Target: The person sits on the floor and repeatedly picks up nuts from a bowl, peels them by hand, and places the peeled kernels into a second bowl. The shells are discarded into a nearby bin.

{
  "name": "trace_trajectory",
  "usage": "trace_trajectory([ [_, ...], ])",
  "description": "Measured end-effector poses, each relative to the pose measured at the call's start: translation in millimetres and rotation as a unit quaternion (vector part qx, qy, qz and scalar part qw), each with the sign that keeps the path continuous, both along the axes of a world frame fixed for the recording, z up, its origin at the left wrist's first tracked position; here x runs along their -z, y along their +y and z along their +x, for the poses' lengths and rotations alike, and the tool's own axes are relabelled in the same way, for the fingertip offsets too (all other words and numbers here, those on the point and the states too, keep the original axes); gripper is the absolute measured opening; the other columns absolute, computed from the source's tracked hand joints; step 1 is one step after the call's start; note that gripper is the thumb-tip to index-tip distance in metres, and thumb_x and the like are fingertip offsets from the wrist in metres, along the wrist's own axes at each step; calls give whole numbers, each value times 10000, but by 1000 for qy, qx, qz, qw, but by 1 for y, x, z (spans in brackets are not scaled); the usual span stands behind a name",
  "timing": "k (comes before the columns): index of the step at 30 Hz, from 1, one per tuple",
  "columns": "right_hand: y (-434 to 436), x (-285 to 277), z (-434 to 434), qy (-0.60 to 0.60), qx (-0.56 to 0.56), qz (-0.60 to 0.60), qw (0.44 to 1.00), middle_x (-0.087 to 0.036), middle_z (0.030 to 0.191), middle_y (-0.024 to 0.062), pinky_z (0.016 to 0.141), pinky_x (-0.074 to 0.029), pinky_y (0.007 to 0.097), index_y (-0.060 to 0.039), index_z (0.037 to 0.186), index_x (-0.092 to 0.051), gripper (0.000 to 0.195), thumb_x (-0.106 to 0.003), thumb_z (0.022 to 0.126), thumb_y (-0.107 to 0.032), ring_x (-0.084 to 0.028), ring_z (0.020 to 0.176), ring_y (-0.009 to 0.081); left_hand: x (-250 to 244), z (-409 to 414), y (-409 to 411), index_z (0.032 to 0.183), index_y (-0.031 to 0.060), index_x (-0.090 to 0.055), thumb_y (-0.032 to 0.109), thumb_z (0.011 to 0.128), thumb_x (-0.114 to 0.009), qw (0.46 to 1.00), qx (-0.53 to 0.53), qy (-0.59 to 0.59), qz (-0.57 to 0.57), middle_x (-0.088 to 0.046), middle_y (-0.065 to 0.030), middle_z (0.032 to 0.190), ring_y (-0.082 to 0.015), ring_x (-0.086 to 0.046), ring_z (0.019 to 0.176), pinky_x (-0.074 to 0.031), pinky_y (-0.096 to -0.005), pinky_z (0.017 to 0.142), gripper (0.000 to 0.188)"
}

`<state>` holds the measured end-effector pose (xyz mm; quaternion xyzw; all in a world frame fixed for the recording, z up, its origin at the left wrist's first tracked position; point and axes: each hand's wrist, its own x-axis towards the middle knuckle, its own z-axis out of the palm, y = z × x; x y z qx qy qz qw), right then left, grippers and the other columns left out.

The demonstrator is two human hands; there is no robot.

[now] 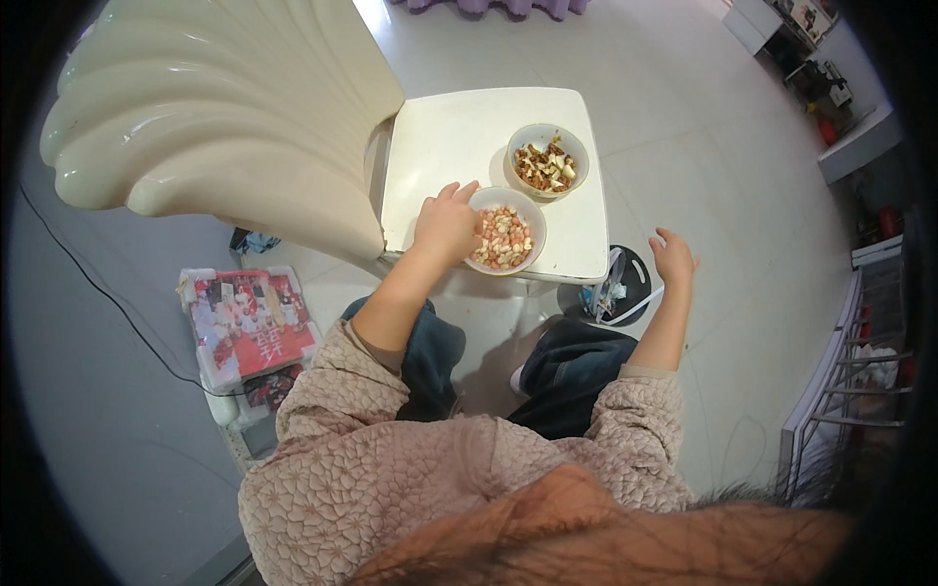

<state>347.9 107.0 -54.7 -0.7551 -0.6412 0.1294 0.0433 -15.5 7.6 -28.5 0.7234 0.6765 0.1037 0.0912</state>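
Note:
My left hand [448,223] is at the left rim of a bowl of shelled peanuts [503,238], its fingers spread and partly over the rim; the thumb side is partly hidden. Some peanuts have reddish skins and others are pale. Behind it, towards the seat's far right corner, stands a second bowl [548,161] with brown scraps and pale pieces. Both bowls rest on the white seat of a chair [440,139]. Out to the right of the seat, my right hand [673,258] is in the air with its fingers apart, beside and above a dark waste bin [641,272].
The chair's shell-shaped back [242,110] rises at the left. A red picture in wrapping [256,322] lies at the lower left, near a black cable [95,282]. The bin holds litter and a pale strip. A metal rack [857,392] stands at the right.

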Motion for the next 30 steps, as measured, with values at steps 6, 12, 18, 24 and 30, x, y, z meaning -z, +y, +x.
trace_trajectory([
  [6,-9,-13,-36,110,-143,135,974,-602,1174,89,1026,-275,533,-113,1124,-625,298,-595,851,-229,-531,1127,276,1,6,6,824,187,-739,193,746,-640,997,4,75,-32,-394,-74,1418,-284,-334,1308,-390,-417,918,127],
  [12,-32,-37,-96,323,-199,143,914,-648,1007,146,760,-494,286,-29,1048,-647,260,-643,820,-153,-633,873,248,6,6,1,796,118,-720,178,735,-651,985,62,-65,146,-524,-115,1266,-295,-454,1192,-411,-415,885,110],
  [18,-64,-33,-157,520,-260,-48,812,-646,760,60,632,-461,240,12,990,-665,226,-602,869,-167,-577,669,110,-19,25,-2,805,85,-692,155,705,-703,949,146,-179,217,-666,-66,843,-269,-622,794,-489,-370,729,123],
  [24,-63,-39,-162,644,-199,-219,706,-496,616,-25,458,-291,182,24,908,-644,188,-563,907,-145,-397,527,36,-17,24,-7,813,58,-688,128,705,-710,909,162,-252,290,-669,-54,840,-220,-635,815,-508,-328,732,131],
  [30,-59,-26,-169,695,-185,-212,662,-485,613,-30,436,-258,184,32,859,-626,171,-546,911,-109,-357,490,33,-14,20,-10,867,44,-700,94,738,-694,919,129,-263,263,-684,-75,890,-223,-654,827,-522,-308,735,139],
])
